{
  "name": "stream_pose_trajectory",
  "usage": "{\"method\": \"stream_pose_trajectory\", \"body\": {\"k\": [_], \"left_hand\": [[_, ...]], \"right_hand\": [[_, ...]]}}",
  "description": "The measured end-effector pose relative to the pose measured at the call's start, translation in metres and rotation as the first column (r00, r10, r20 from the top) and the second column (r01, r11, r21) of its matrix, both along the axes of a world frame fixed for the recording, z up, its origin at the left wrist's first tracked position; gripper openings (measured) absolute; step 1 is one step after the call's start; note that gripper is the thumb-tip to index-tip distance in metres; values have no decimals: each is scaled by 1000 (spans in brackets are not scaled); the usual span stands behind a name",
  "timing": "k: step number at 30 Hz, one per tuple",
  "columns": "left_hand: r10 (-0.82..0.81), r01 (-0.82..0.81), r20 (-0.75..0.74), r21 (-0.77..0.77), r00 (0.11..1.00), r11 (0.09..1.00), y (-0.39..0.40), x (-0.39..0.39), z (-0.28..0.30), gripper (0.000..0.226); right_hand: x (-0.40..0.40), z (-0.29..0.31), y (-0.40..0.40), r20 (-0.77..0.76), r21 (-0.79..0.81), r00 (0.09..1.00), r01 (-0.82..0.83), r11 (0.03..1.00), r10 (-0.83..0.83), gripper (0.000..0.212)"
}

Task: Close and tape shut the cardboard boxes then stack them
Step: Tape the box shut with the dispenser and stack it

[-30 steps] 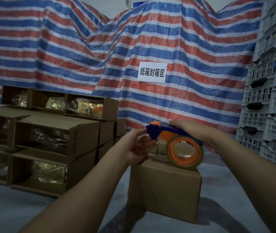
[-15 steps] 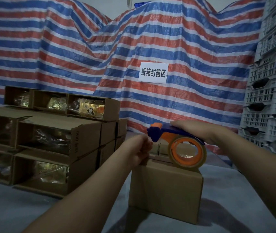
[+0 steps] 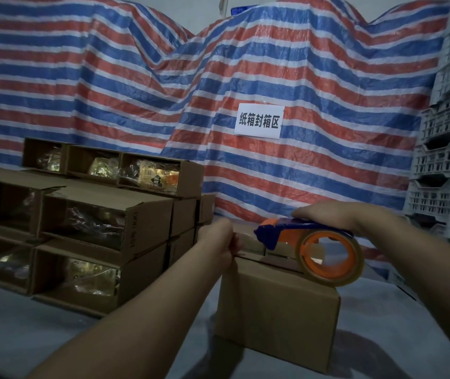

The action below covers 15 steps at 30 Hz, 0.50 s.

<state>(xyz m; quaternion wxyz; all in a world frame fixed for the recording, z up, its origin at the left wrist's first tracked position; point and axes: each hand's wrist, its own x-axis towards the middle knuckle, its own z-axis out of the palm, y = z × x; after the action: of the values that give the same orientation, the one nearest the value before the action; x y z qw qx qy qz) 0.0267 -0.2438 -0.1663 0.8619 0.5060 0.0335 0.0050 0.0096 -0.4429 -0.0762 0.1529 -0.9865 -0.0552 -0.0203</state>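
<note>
Cardboard box lower than before

A closed cardboard box is standing on the grey worktop. The right hand is lying flat over the blue-and-orange tape dispenser, its clear tape roll resting on the box's top right edge. The left hand, fingers curled, is pressing at the box's top left corner. Open boxes holding wrapped goods are sitting stacked at left. A striped tarpaulin bearing a white sign is hanging behind; pale crates are standing at right.
</note>
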Motion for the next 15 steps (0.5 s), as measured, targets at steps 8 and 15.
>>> {"method": "stream_pose_trajectory", "body": {"k": [8, 15], "left_hand": [[35, -126, 152, 651, 988, 748, 35, 15, -29, 19], [16, -122, 159, 681, 987, 722, 35, 19, -51, 21]], "right_hand": [[3, 3, 27, -52, -405, 991, -132, 905, 121, 8], [8, 2, 35, -80, -489, 994, -109, 866, 79, 8]]}}
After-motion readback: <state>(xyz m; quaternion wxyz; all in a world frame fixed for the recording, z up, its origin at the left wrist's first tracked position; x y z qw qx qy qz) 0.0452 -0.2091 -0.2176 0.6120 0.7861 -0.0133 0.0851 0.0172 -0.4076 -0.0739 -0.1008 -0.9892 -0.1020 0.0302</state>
